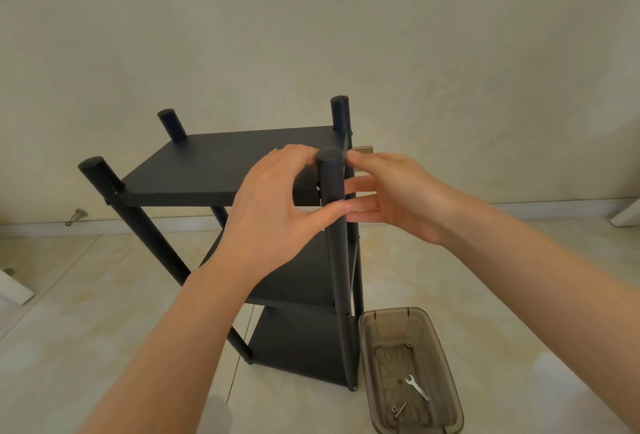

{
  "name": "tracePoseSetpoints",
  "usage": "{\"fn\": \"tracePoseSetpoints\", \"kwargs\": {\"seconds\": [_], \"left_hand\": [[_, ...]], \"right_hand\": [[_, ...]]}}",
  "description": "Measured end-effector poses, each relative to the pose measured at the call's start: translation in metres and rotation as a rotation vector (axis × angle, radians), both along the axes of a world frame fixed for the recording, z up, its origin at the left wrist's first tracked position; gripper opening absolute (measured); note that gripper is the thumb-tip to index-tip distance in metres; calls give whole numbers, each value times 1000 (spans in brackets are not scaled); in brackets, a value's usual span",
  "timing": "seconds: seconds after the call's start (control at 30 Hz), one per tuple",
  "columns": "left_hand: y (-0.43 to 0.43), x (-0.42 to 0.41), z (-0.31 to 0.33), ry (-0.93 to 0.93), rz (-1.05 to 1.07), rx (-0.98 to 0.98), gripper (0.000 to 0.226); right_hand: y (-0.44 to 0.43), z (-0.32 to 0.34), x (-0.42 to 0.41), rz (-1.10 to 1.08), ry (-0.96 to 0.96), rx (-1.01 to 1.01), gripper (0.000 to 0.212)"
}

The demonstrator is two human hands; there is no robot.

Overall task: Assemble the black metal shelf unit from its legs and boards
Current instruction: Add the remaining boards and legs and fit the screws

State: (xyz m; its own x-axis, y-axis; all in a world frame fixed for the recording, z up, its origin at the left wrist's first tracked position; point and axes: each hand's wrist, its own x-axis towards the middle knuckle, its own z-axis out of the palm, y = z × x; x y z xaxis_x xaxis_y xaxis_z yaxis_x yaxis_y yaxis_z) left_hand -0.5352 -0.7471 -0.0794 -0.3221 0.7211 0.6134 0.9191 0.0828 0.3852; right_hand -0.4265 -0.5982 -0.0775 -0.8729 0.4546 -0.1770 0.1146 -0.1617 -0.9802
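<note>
The black shelf unit stands upright on the tiled floor, with a top board (221,163), a middle board (301,281) and a bottom board (301,347) between four round legs. My left hand (273,205) curls round the near right leg (330,184) just under its cap, thumb in front and fingers behind, at the top board's corner. My right hand (391,194) reaches in from the right with fingers nearly straight, their tips touching the same leg at board height. Whatever lies between the fingertips is hidden.
A clear brown plastic bin (446,381) sits on the floor right of the shelf's foot, holding a small wrench (417,387), a bolt (398,409) and a nut (409,344). The wall stands close behind. A metal door stop (76,217) sticks out at the skirting on the left.
</note>
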Motion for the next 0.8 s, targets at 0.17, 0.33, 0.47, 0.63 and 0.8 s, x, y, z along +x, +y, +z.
{"fn": "tracePoseSetpoints", "kwargs": {"seconds": [0.17, 0.33, 0.47, 0.63, 0.8], "left_hand": [[-1, -2, -2, 27, 7, -26, 41], [-4, -4, -3, 211, 130, -26, 56], [-5, -1, -6, 213, 127, -113, 56], [-5, 1, -8, 173, 116, -131, 50], [-5, 7, -12, 187, 155, -115, 51]], "right_hand": [[-4, 3, -11, 34, -88, 106, 47], [-4, 7, -11, 126, -78, 96, 35], [-2, 6, -12, 149, -73, 129, 38], [12, -4, -2, 169, -40, 107, 42], [48, -39, 10, 217, -264, 157, 36]]}}
